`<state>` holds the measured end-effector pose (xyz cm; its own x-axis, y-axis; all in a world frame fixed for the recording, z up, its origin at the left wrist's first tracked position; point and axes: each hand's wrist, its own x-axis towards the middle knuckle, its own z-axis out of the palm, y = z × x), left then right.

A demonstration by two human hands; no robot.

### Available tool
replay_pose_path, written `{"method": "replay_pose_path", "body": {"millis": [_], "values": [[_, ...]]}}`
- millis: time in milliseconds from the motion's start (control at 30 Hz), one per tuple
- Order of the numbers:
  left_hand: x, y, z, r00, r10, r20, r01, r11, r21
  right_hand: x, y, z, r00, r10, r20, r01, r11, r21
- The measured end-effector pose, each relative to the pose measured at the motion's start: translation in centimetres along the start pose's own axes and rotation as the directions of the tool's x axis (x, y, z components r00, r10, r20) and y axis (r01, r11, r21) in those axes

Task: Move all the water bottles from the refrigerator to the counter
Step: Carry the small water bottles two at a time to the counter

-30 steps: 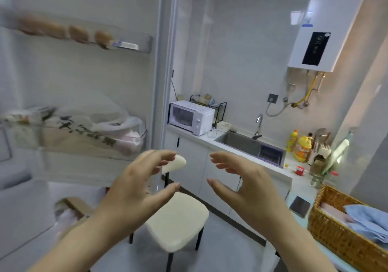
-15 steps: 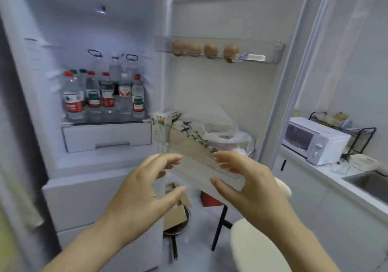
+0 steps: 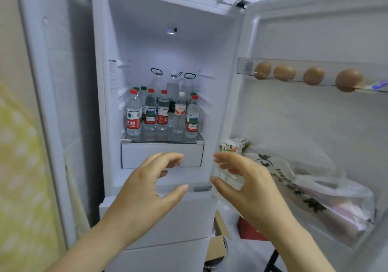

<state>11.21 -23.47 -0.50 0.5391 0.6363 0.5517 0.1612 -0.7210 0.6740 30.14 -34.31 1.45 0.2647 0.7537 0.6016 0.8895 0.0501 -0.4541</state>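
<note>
The refrigerator stands open in front of me. Several small water bottles with red, green and white caps stand upright on its glass shelf, with three larger handled bottles behind them. My left hand and my right hand hover below the shelf, in front of the white drawer. Both have loosely curved fingers and hold nothing. Neither hand touches a bottle.
The open door is on the right, with several eggs in its upper rack and a carton and plastic bags in the lower bin. A cardboard box sits on the floor. A yellow patterned cloth hangs at left.
My view has swung left from the kitchen counter and sink to face the open refrigerator. Both hands stay raised and empty in front of me.
</note>
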Motion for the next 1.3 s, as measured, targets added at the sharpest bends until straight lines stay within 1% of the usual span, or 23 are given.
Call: {"method": "replay_pose_path", "body": {"millis": [133,300,533,767,900,1000,1300], "values": [[2.6,-3.8,-1.8,1.0,-0.016,0.01,0.016,1.0,-0.009,3.2,-0.3,3.4,1.0,0.013,-0.023,-0.012,1.0,0.021],[5.9,-7.6,-2.5,0.999,-0.045,0.011,0.045,0.999,-0.014,7.1,0.9,6.3,0.999,0.032,-0.007,-0.032,0.999,0.02],[11.3,-10.9,-1.3,0.998,-0.058,-0.025,0.058,0.998,-0.009,12.9,4.4,8.9,1.0,0.0,-0.011,0.0,0.999,0.049],[16.5,-13.2,0.5,0.996,-0.034,-0.079,0.038,0.999,0.039,17.9,8.9,10.8,1.0,-0.017,-0.002,0.017,0.995,0.097],[18.5,-14.8,1.5,0.995,-0.034,-0.098,0.038,0.998,0.042,19.6,10.8,12.1,1.0,0.014,0.026,-0.016,0.998,0.061],[20.0,-16.2,2.1,0.993,-0.055,-0.101,0.057,0.998,0.019,20.7,11.9,13.3,0.999,0.038,0.018,-0.039,0.998,0.039],[26.0,-21.2,3.4,0.996,-0.03,-0.086,0.03,1.0,0.0,25.0,14.7,16.9,0.989,0.144,-0.017,-0.143,0.989,0.036]]}}
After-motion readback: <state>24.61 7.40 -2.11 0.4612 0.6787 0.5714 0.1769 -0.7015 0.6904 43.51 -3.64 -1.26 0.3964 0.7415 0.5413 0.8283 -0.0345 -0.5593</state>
